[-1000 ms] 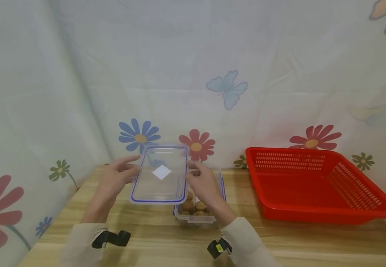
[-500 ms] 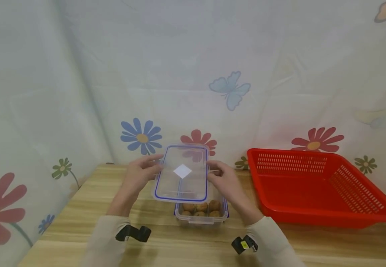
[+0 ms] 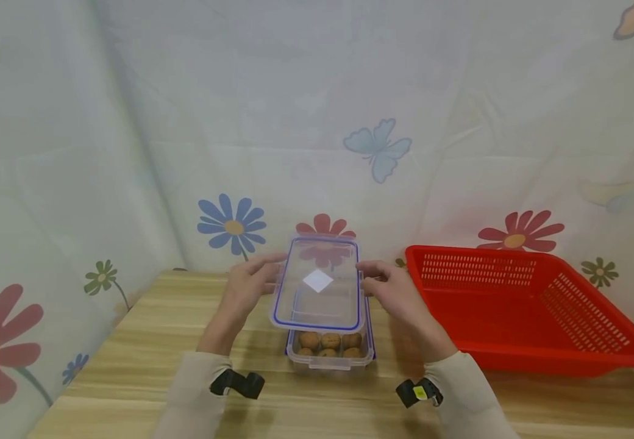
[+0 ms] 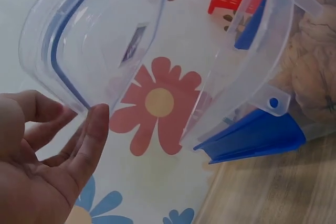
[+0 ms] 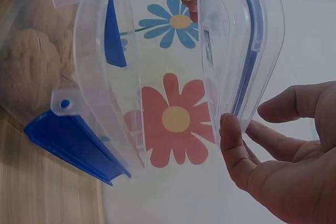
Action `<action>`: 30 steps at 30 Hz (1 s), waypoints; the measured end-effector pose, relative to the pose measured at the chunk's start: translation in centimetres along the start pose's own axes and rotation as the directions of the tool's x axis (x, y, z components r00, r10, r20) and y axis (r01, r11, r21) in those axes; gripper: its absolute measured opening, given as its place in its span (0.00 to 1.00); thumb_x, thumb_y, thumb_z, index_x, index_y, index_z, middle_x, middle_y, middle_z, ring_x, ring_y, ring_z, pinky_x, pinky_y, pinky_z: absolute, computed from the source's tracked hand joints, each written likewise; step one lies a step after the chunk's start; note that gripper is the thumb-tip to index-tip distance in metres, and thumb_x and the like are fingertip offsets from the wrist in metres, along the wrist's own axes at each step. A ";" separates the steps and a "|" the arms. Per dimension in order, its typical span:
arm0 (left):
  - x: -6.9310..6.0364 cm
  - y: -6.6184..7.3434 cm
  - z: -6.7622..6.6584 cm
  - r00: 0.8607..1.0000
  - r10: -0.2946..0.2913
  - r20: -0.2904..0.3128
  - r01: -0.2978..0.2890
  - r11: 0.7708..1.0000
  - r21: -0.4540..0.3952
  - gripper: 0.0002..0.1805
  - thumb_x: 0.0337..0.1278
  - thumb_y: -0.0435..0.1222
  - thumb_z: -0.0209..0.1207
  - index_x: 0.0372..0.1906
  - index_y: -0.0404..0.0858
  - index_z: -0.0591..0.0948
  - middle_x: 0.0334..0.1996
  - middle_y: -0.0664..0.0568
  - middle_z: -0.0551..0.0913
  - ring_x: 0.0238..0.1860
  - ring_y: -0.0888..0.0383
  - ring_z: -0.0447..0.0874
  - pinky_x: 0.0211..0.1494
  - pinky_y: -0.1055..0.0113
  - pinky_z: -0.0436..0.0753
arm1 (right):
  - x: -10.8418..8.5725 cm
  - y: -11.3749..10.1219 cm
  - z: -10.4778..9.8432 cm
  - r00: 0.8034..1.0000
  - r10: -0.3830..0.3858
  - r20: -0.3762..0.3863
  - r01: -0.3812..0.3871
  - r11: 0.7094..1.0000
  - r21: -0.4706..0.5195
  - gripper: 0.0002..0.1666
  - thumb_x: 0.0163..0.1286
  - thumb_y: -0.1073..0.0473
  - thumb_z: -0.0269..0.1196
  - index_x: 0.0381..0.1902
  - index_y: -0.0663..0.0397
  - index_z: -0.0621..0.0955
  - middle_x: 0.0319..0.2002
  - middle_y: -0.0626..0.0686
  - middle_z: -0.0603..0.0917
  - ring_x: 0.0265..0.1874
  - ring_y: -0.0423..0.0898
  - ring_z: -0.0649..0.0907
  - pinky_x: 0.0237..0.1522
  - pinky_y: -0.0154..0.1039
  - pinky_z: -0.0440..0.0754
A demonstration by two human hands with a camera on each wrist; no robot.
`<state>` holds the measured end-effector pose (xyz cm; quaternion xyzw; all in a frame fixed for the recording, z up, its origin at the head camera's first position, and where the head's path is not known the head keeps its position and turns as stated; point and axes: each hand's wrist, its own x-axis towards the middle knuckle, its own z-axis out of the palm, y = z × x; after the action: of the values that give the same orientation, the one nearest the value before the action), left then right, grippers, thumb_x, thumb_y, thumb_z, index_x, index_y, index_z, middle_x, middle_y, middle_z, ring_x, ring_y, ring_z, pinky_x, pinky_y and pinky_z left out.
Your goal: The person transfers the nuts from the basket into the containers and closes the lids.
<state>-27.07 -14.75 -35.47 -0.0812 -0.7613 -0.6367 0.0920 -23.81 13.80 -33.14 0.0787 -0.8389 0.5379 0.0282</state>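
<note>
A clear plastic lid (image 3: pixel 317 305) with a blue seal and a white diamond label is held tilted above a clear food container (image 3: pixel 330 363). My left hand (image 3: pixel 245 292) pinches the lid's left edge between thumb and fingers. On the opposite edge, my right hand (image 3: pixel 396 296) pinches it the same way. Several walnuts (image 3: pixel 330 341) lie in the container, partly hidden behind the lid. In the left wrist view the lid (image 4: pixel 115 30) is apart from the container's rim. A blue clip (image 5: pixel 79 145) hangs unfastened on the container's side in the right wrist view.
A red plastic basket (image 3: pixel 514 350) with slotted walls stands to the right on the wooden table (image 3: pixel 147 366). Behind the table hangs a pale curtain (image 3: pixel 273 122) printed with flowers and butterflies.
Both hands have carried the lid rightward, from left of the container to over it. The container has stayed in place, and more walnuts show at its front.
</note>
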 end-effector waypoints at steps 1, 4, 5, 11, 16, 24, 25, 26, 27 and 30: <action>0.0 -0.1 0.0 1.000 0.014 0.007 -0.014 1.000 0.001 0.19 0.75 0.33 0.56 0.64 0.34 0.85 0.55 0.36 0.87 0.51 0.43 0.90 0.58 0.56 0.90 | 0.0 0.0 -0.1 1.000 0.010 -0.002 -0.010 1.000 0.008 0.26 0.79 0.60 0.58 0.72 0.56 0.78 0.65 0.59 0.82 0.54 0.55 0.85 0.63 0.54 0.85; 0.0 -0.3 0.1 0.997 0.074 0.029 -0.075 0.997 0.030 0.19 0.72 0.26 0.58 0.63 0.32 0.85 0.52 0.36 0.88 0.52 0.44 0.90 0.57 0.58 0.90 | 0.3 0.1 -0.5 1.000 0.020 -0.003 -0.020 0.999 0.026 0.24 0.81 0.62 0.56 0.71 0.57 0.79 0.64 0.60 0.83 0.53 0.57 0.85 0.64 0.55 0.84; 0.0 -0.3 0.1 0.995 0.092 0.032 -0.094 0.995 0.046 0.20 0.70 0.25 0.59 0.63 0.32 0.85 0.51 0.36 0.88 0.52 0.44 0.89 0.57 0.59 0.90 | 0.3 0.1 -0.7 1.000 0.018 0.002 -0.018 1.000 0.025 0.24 0.82 0.62 0.56 0.71 0.57 0.79 0.63 0.60 0.84 0.53 0.57 0.86 0.64 0.55 0.84; 0.1 -0.4 0.0 0.984 0.173 0.027 -0.175 0.975 0.139 0.20 0.68 0.23 0.64 0.62 0.34 0.86 0.49 0.39 0.90 0.53 0.44 0.89 0.56 0.65 0.86 | 0.6 0.1 -1.3 0.999 -0.033 0.009 0.033 0.999 0.003 0.21 0.81 0.64 0.60 0.68 0.60 0.82 0.56 0.60 0.85 0.54 0.57 0.85 0.62 0.52 0.85; -0.1 -0.3 -0.1 0.982 0.190 0.026 -0.191 0.976 0.105 0.18 0.67 0.26 0.67 0.61 0.32 0.86 0.47 0.39 0.90 0.49 0.47 0.89 0.53 0.67 0.88 | 0.6 0.2 -1.4 0.997 -0.079 -0.007 0.079 0.997 0.016 0.20 0.80 0.63 0.63 0.66 0.60 0.83 0.55 0.59 0.86 0.52 0.56 0.84 0.59 0.48 0.87; -0.4 -0.2 0.3 0.990 0.140 -0.015 -0.139 0.990 0.022 0.20 0.69 0.37 0.71 0.59 0.30 0.86 0.46 0.40 0.90 0.44 0.48 0.91 0.50 0.62 0.92 | 0.6 0.5 -1.3 0.996 -0.088 -0.024 0.089 0.996 0.021 0.17 0.80 0.55 0.65 0.59 0.57 0.86 0.50 0.56 0.87 0.48 0.55 0.85 0.59 0.52 0.86; -0.4 -0.1 0.4 0.990 0.138 -0.024 -0.137 0.990 0.026 0.20 0.69 0.38 0.71 0.59 0.31 0.87 0.46 0.40 0.90 0.44 0.48 0.91 0.49 0.62 0.92 | 0.6 0.6 -1.3 0.995 -0.092 -0.030 0.093 0.995 0.020 0.18 0.81 0.54 0.65 0.60 0.57 0.86 0.51 0.57 0.88 0.48 0.55 0.85 0.58 0.51 0.87; -0.4 -0.1 0.4 0.990 0.138 -0.033 -0.137 0.990 0.032 0.20 0.68 0.40 0.71 0.58 0.32 0.87 0.46 0.41 0.91 0.43 0.47 0.91 0.48 0.62 0.92 | 0.7 0.6 -1.3 0.995 -0.093 -0.039 0.094 0.995 0.020 0.18 0.81 0.53 0.65 0.61 0.57 0.86 0.51 0.57 0.87 0.48 0.56 0.85 0.56 0.49 0.87; -0.4 -0.1 0.5 0.989 0.141 -0.041 -0.139 0.990 0.037 0.20 0.68 0.41 0.72 0.58 0.32 0.87 0.47 0.41 0.91 0.42 0.47 0.92 0.47 0.62 0.92 | 0.6 0.6 -1.3 0.994 -0.095 -0.050 0.096 0.995 0.016 0.19 0.81 0.52 0.65 0.61 0.57 0.86 0.51 0.57 0.87 0.48 0.56 0.85 0.55 0.48 0.88; -0.5 0.0 0.7 0.985 0.157 -0.068 -0.154 0.987 0.047 0.21 0.66 0.43 0.73 0.55 0.34 0.89 0.47 0.43 0.91 0.40 0.46 0.92 0.46 0.63 0.93 | 0.6 0.7 -1.2 0.991 -0.100 -0.087 0.100 0.995 -0.001 0.21 0.81 0.51 0.65 0.63 0.57 0.86 0.51 0.57 0.87 0.47 0.56 0.85 0.51 0.44 0.88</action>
<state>-26.61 -14.08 -35.73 -0.1154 -0.7618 -0.6143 0.1702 -24.59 15.14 -33.18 0.0972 -0.8310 0.5400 0.0916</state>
